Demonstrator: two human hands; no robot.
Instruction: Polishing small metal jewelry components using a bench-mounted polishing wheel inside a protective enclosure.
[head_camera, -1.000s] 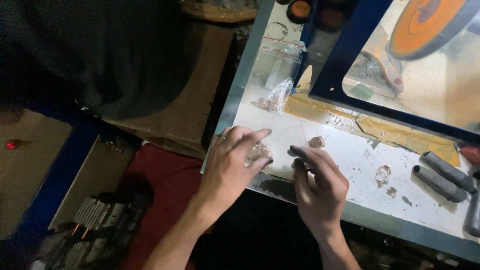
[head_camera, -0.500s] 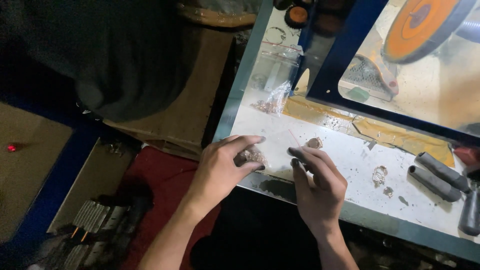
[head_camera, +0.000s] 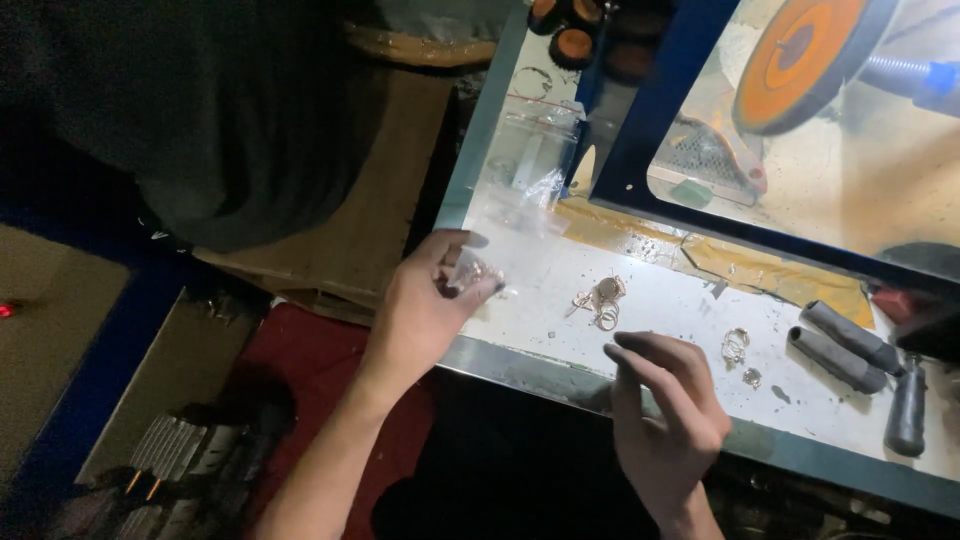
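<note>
Left hand: the left hand is raised over the left edge of the workbench, fingers pinched around a small clear bag with what look like small metal pieces inside.
Right hand: the right hand hovers at the near edge of the workbench, fingers loosely curled and dark with grime, grasping nothing that I can see.
Rings: a small heap of rings lies loose on the white surface between the two hands; a second ring pair sits further right, near the grey handles.
Other bags: more clear plastic bags lie toward the far left corner.
Doing it well: judging from the pinch, the bag mouth wants holding open and level above the surface, so the contents cannot spill off the left edge; loose rings are best picked singly with the fingertips.
</note>
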